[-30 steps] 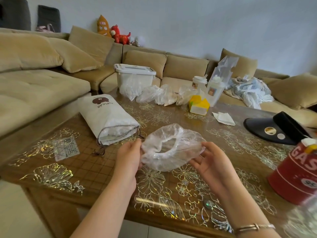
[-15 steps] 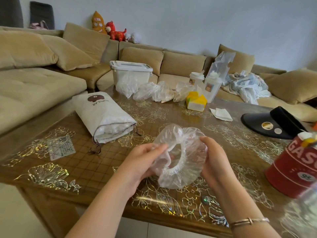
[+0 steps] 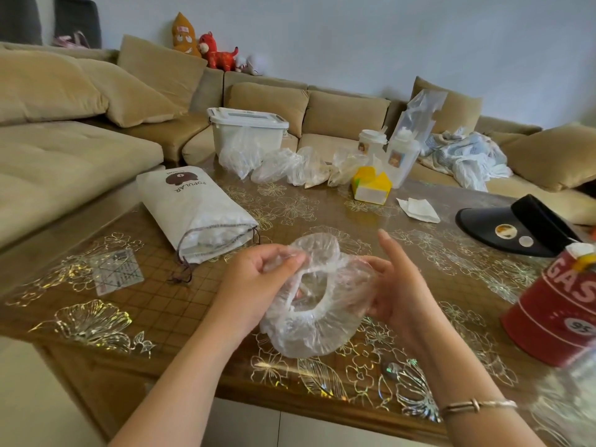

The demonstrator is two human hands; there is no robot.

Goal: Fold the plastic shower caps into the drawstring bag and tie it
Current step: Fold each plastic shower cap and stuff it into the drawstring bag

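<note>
A clear plastic shower cap [image 3: 314, 314] hangs between both hands above the near part of the table, its elastic opening facing me. My left hand [image 3: 258, 285] pinches the cap's upper rim with curled fingers. My right hand [image 3: 395, 290] holds the cap's right side, its index finger pointing up. The white drawstring bag [image 3: 193, 214] lies on the table to the left, mouth toward me and loosely open, cords trailing; it looks partly filled. Several more crumpled shower caps [image 3: 290, 164] lie in a row at the table's far edge.
A red "GAS" tin [image 3: 554, 304] stands at the right edge, a black visor [image 3: 519, 225] behind it. A yellow box [image 3: 371, 188], a white tissue [image 3: 417, 208], white bottles [image 3: 400, 156] and a lidded plastic bin [image 3: 246, 130] sit farther back. A small card [image 3: 116, 271] lies left.
The cap has turned from lying flat between my hands to hanging with its opening toward me. My left hand has gathered the upper rim, and my right index finger has lifted.
</note>
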